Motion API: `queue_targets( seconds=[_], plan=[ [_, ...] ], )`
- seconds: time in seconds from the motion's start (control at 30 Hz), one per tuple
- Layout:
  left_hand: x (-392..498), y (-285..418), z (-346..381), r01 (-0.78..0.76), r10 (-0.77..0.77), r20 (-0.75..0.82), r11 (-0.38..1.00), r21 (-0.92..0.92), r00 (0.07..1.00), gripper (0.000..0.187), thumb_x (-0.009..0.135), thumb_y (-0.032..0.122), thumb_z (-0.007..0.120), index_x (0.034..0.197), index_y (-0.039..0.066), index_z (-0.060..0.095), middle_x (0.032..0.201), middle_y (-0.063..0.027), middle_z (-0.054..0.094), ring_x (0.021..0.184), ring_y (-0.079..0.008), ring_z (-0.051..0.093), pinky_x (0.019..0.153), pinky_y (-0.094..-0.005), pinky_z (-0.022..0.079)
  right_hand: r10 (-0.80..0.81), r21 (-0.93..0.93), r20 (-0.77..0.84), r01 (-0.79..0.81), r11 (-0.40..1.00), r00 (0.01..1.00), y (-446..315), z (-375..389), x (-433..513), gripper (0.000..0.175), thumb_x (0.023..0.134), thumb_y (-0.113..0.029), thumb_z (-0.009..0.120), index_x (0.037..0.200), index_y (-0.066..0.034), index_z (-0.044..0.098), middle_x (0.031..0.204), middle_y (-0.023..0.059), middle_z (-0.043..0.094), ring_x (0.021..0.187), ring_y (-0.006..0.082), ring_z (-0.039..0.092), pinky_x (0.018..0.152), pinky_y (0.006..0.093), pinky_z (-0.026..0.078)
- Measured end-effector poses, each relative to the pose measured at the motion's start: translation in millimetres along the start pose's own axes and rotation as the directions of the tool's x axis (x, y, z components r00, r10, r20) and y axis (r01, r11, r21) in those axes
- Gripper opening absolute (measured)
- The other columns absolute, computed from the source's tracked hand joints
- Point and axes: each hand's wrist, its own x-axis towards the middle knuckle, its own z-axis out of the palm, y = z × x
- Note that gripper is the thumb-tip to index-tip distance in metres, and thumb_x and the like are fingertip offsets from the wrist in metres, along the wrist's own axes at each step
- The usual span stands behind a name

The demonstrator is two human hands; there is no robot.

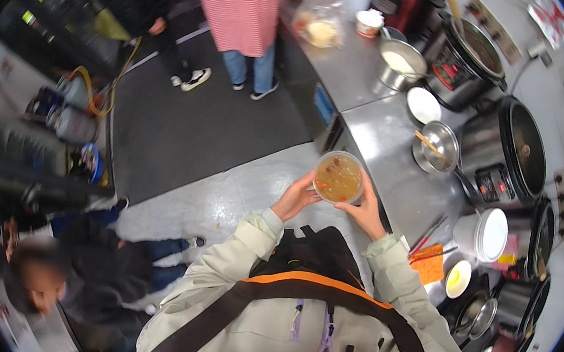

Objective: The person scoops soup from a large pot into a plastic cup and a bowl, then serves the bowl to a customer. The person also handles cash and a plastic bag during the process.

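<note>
In the head view, a round clear plastic tub of soup [339, 177] is held between my two hands, a little out from the apron. The soup is yellowish-brown, with dark red and orange bits in it. My left hand [298, 196] grips the tub's left side, fingers curled under it. On the right side, my right hand [366, 206] holds the rim, with its thumb at the near edge. The tub has no lid on it. Its underside is hidden. The steel counter [385, 141] runs to the right of both hands.
Electric cookers [504, 149] line the counter's back. Nearer are a steel pot with chopsticks [436, 146], a white bowl [424, 105], white tubs [484, 234], tongs [426, 237] and an orange cloth [428, 265]. People stand ahead, one in a pink garment [241, 4], and another person [104, 270] is at left.
</note>
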Motion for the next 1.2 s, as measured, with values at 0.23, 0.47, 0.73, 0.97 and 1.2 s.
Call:
queue_targets(
  seconds=[0.23,0.47,0.73,0.97,1.2],
  plan=[
    [146.2,26.8,-32.0,0.035,-0.039,0.002,0.93,0.366,0.999,0.048,0.093,0.032,0.038,0.133,0.006,0.033,0.134,-0.0057,0.035,0.124,-0.0176,0.032,0.101,-0.0338,0.026,0.091,0.249,-0.163,-0.048,0.967,0.982,79.9,-35.6,70.1,0.094,0.061,0.006,0.074,0.137,-0.0027,0.018,0.135,0.01,0.033,0.124,0.0205,0.034,0.102,0.0352,0.031],
    [271.7,44.7,-44.8,0.254,-0.293,0.098,0.922,0.292,0.951,0.041,0.093,0.017,0.039,0.132,0.005,0.037,0.122,-0.0044,0.049,0.108,-0.0144,0.048,0.09,-0.0293,0.039,0.151,0.071,-0.313,-0.135,0.988,0.938,127.3,-92.6,126.5,0.093,0.058,0.002,0.076,0.135,-0.0028,0.024,0.13,0.009,0.04,0.118,0.0208,0.042,0.097,0.0337,0.038],
    [371.6,93.4,-52.9,0.158,-0.206,-0.021,0.676,0.719,0.978,0.024,0.083,0.012,0.055,0.106,0.005,0.059,0.085,-0.0055,0.061,0.068,-0.0154,0.061,0.063,-0.027,0.051,0.339,0.24,-0.419,-0.257,0.936,0.842,150.0,-109.9,150.8,0.096,0.062,0.001,0.074,0.139,-0.0067,0.016,0.136,0.0085,0.032,0.123,0.0211,0.036,0.099,0.0371,0.035],
    [547.0,347.5,51.8,-0.359,0.634,0.205,0.123,0.925,0.746,0.031,0.079,0.026,0.059,0.064,-0.001,0.06,0.055,-0.0182,0.055,0.051,-0.0339,0.054,0.051,-0.0402,0.042,0.579,0.46,-0.761,-0.385,0.8,0.294,155.8,-76.0,111.4,0.092,0.063,0.004,0.072,0.137,-0.01,0.018,0.124,0.0156,0.038,0.103,0.0245,0.048,0.078,0.0332,0.049],
    [671.1,504.4,0.1,-0.06,0.204,0.41,-0.835,0.546,0.889,0.031,0.065,0.024,0.069,0.087,0.002,0.063,0.097,-0.0149,0.059,0.097,-0.0325,0.054,0.075,-0.0408,0.048,0.493,0.473,-0.869,-0.371,0.799,-0.046,130.5,-45.3,132.5,0.066,0.073,-0.006,0.068,0.128,-0.0062,0.032,0.11,0.0133,0.048,0.09,0.0202,0.052,0.078,0.0304,0.045]
  ],
)
